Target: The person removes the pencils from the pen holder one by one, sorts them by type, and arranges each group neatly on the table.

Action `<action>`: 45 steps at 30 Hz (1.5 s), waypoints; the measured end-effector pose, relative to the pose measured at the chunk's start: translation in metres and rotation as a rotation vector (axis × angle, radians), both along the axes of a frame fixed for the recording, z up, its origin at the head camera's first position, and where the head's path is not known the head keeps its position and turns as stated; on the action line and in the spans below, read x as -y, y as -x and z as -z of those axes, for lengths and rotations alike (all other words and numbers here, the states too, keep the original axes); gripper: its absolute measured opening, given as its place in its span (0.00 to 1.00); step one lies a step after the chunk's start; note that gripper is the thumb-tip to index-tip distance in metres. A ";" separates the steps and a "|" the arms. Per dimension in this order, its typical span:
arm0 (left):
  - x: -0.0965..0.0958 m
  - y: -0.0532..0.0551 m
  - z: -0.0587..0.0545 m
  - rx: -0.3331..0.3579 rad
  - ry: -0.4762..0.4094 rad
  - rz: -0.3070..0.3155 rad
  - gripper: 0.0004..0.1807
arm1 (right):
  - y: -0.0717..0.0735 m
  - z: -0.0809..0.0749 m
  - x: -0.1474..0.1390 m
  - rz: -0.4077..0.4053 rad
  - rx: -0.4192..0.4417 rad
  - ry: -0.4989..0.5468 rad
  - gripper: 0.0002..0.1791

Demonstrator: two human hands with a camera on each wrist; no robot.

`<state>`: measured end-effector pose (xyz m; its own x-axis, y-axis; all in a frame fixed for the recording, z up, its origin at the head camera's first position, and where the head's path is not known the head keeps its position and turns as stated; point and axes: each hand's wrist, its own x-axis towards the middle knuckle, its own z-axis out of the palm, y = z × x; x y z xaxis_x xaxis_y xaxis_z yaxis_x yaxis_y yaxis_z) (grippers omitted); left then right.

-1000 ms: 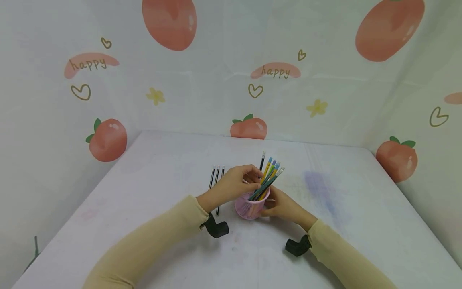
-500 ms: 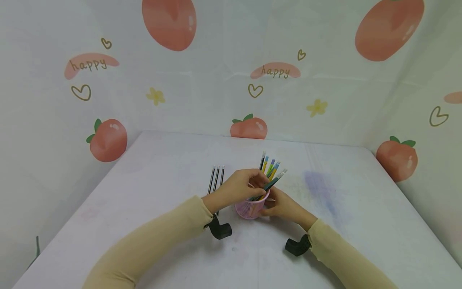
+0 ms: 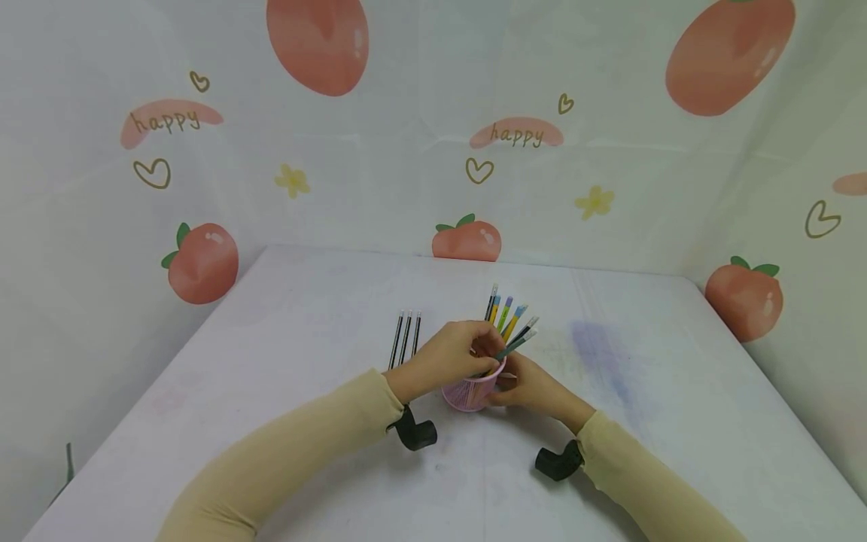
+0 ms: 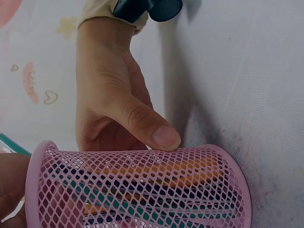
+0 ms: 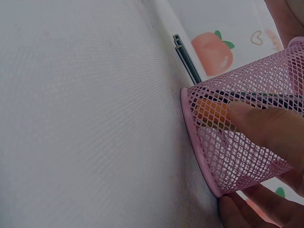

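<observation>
A pink mesh pencil cup (image 3: pixel 469 393) stands upright on the table, filled with colored pencils (image 3: pixel 506 316) whose eraser ends fan out over the rim. My right hand (image 3: pixel 533 388) grips the cup's right side; its thumb (image 5: pixel 266 126) lies against the mesh in the right wrist view. Over the mouth of the cup, my left hand (image 3: pixel 455 350) has its fingertips down among the pencils, right by a leaning dark green pencil (image 3: pixel 520 342). I cannot tell whether those fingertips pinch a pencil. In the left wrist view only part of this left hand (image 4: pixel 13 178) shows beyond the rim.
Three black pencils (image 3: pixel 407 331) lie side by side on the white table (image 3: pixel 325 316) left of the cup, partly hidden by my left arm. Black wrist-camera mounts (image 3: pixel 416 435) hang below both cuffs. A fruit-printed cloth (image 3: pixel 393 173) hangs behind the table.
My left hand has moved slightly right and down into the mouth of the cup. The bunched pencils have spread apart, with the dark green ones leaning further right. The right hand stays put.
</observation>
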<state>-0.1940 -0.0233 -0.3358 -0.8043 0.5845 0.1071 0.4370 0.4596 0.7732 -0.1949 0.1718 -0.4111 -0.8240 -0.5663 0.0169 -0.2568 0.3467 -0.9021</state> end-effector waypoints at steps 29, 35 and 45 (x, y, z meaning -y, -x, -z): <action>0.035 0.019 -0.045 0.005 -0.461 -0.147 0.09 | 0.002 -0.003 0.004 0.051 0.038 -0.056 0.44; 0.051 0.025 -0.062 0.071 -0.605 -0.175 0.14 | 0.001 -0.003 0.004 0.052 0.032 -0.056 0.44; 0.081 0.044 -0.062 0.101 -0.586 -0.295 0.26 | 0.000 -0.002 0.002 0.041 0.044 -0.034 0.44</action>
